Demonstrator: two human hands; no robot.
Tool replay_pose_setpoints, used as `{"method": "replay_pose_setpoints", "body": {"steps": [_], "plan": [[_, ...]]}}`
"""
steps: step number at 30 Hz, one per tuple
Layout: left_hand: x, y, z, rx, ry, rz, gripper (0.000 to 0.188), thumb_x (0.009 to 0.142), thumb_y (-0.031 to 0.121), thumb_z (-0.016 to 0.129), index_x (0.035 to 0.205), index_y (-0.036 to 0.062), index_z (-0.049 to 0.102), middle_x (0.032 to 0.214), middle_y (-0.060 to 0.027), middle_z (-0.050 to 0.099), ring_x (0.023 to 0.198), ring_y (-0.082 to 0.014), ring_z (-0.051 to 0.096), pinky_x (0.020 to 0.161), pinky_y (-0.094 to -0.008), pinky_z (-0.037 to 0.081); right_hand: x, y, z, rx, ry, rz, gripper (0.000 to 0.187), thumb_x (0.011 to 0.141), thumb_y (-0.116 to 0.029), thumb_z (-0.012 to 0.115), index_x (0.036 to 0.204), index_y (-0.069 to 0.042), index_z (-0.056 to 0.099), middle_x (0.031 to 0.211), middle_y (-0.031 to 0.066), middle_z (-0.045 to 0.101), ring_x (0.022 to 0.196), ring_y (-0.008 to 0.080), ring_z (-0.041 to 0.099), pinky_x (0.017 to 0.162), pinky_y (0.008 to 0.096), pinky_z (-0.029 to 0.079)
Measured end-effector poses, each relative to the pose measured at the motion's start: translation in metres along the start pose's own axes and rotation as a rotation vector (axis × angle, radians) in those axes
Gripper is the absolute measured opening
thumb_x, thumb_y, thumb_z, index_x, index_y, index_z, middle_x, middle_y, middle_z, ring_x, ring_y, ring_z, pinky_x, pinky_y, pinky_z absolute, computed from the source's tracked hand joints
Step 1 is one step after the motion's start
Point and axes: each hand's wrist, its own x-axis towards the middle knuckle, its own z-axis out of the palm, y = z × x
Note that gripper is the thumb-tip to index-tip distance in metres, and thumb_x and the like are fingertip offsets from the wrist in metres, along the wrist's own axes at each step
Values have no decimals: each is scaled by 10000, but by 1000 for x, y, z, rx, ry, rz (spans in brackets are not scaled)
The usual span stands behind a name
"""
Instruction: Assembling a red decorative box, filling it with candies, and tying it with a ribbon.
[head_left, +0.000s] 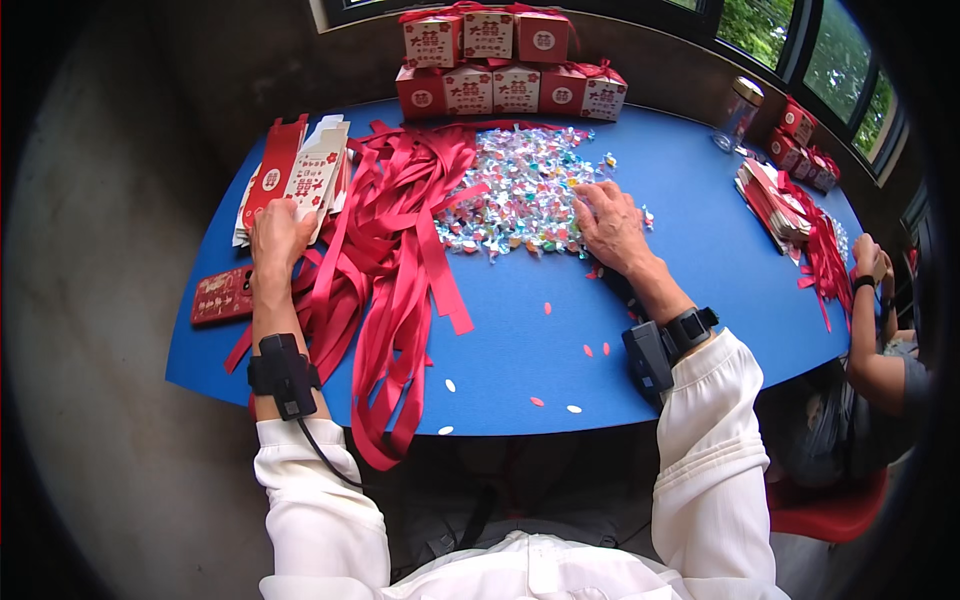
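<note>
Left hand (277, 232) rests flat on the stack of folded boxes (300, 175) upper left of the frame, right hand (610, 222) spread over the candy pile (520, 190) mid-table, so probably grabbing box and sweets for filling.

the left hand (276, 232) covers the near end of the flat box stack (300, 175), its fingertips out of sight. the right hand (610, 225) hides part of the candy pile (520, 190); individual candies are too small to tell apart. a co-worker's body at the right is cut off by the dark rim.
</note>
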Motion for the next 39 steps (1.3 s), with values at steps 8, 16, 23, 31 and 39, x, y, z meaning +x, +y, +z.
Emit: {"method": "replay_pose_setpoints", "body": {"steps": [8, 16, 23, 31, 39], "plan": [[-5, 10, 6, 69, 142, -76, 283, 836, 170, 536, 960, 1, 726, 937, -284, 696, 929, -451, 685, 838, -524, 549, 1, 5, 3, 3, 14, -30, 332, 962, -326, 577, 1236, -149, 638, 1256, 108, 577, 1156, 338, 538, 972, 505, 410], [-4, 6, -6, 113, 420, -103, 213, 886, 145, 554, 921, 17, 721, 896, -216, 714, 852, -415, 697, 751, -519, 558, 1, 3, 5, 2, 6, -36, 334, 965, -316, 574, 1245, -145, 635, 1254, 109, 576, 1149, 339, 541, 973, 497, 409], [-6, 42, -22, -595, 703, 310, 159, 970, 89, 554, 1054, -17, 636, 965, -138, 718, 776, -273, 706, 691, -393, 574, 2, 5, 0, -57, 21, -8, 382, 948, -350, 602, 1268, -142, 621, 1279, 143, 559, 1218, 352, 498, 998, 533, 388], [-53, 109, 4, -1686, -457, 336, 244, 1023, 163, 534, 1200, 8, 597, 1007, -104, 724, 833, -164, 728, 714, -293, 630, 9, -41, -38, 858, 136, -61, 474, 997, -380, 557, 1351, -67, 524, 1142, 140, 641, 1028, 223, 607, 902, 381, 489], [-63, 127, 24, -1636, -504, 217, 260, 1023, 201, 549, 1187, 9, 608, 981, -89, 722, 824, -142, 720, 719, -299, 627, 1, -53, -60, 1482, -158, -19, 408, 1065, -324, 435, 1340, -32, 513, 1163, 110, 666, 1043, 188, 657, 936, 337, 523]]}}
